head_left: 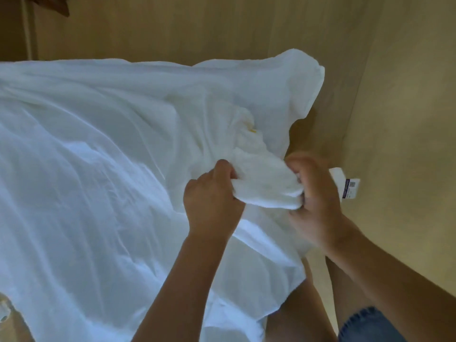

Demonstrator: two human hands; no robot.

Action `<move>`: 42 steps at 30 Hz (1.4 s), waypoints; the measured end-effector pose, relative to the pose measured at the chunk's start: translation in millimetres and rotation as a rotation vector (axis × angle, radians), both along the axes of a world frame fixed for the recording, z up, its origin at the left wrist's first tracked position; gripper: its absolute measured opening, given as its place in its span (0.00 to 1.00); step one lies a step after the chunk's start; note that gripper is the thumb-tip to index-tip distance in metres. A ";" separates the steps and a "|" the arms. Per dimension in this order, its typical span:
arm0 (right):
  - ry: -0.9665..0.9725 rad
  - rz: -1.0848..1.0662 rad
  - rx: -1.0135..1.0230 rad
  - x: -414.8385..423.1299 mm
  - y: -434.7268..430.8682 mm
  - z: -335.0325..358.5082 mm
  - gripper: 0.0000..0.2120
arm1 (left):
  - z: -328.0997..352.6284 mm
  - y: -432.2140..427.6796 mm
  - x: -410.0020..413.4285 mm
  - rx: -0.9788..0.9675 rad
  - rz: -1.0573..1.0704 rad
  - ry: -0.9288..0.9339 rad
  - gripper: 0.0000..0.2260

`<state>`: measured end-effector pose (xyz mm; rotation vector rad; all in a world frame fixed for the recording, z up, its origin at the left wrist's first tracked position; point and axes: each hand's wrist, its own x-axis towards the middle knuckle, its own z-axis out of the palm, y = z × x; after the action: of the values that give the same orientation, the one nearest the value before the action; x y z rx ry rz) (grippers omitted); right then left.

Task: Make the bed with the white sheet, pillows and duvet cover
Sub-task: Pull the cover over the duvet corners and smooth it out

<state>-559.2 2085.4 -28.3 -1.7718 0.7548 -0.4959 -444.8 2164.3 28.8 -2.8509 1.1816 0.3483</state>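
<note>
white duvet cover (98, 169) fills the left and centre of the head view, spread loose and wrinkled over the bed; its long axis runs from lower left up to the upper right, where one puffed corner (301, 77) points toward the wall; a bunched wad of the fabric (266, 186) is lifted off the surface near centre right, between the two hands; left hand (212, 203) grips the wad's left end, fingers curled round it; right hand (318, 201) clamps the right end, fingers curled, somewhat motion-blurred; small yellowish mark (253, 130) on the fabric just above the wad; one white tag with a dark printed label (348, 185) sticks out just right of the right hand, touching or just behind it, cannot tell which.

Around it: beige floor (407, 119) to the right and along the top; a dark brown edge (59, 6) at top left, too cropped to identify; bare legs (303, 312) and a denim hem (370, 324) at bottom right, next to the hanging edge of the cover; nothing lies on the cover beyond the hands.

Count: two hands, one cover, one tag; pillows or sheet cannot be told apart from the white fabric.
</note>
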 end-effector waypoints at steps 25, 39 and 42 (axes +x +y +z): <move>-0.068 0.090 1.375 11.2 -34.7 -8.4 0.11 | -28.9 -49.8 32.7 -0.137 0.081 0.236 0.07; 0.283 -0.083 0.282 54.8 -47.2 -34.0 0.10 | -5.7 -38.2 29.3 0.223 0.340 0.426 0.18; 0.214 0.118 0.708 43.1 -45.4 -20.7 0.10 | -24.8 -36.3 31.3 0.191 0.269 0.098 0.14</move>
<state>-516.1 2040.0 -49.1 -1.1976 0.8372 0.0543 -413.5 2128.0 4.0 -2.8505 0.7277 0.5824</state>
